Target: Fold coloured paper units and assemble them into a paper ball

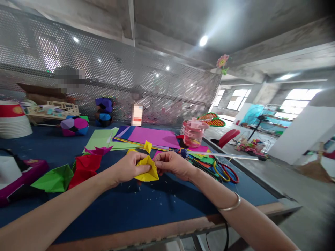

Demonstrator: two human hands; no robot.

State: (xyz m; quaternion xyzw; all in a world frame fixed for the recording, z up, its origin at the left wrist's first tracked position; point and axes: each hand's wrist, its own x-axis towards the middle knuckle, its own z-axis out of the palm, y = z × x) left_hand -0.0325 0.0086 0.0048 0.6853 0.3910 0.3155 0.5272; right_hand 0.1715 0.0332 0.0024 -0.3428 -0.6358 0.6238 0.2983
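Note:
A yellow folded-paper piece (150, 175) is held above the table in front of me. My left hand (127, 167) grips it, the thumb lying across its near face. My right hand (174, 164) pinches at its right edge, thumb and fingers together. Just beyond the fingers stands a small yellow paper point (148, 146); I cannot tell whether it joins the held piece. Left of my hands lie red folded-paper pieces (85, 167), a green folded-paper piece (55, 178) and a magenta one (99, 150).
Purple sheets (154, 136) and light green sheets (101, 137) lie at the back. Rightward are a pink jug (193, 132), scissors (230, 174) and a clear stick (225, 155). Paper cups (14, 122), a multicoloured paper ball (74, 125) and a purple device (24, 177) stand left.

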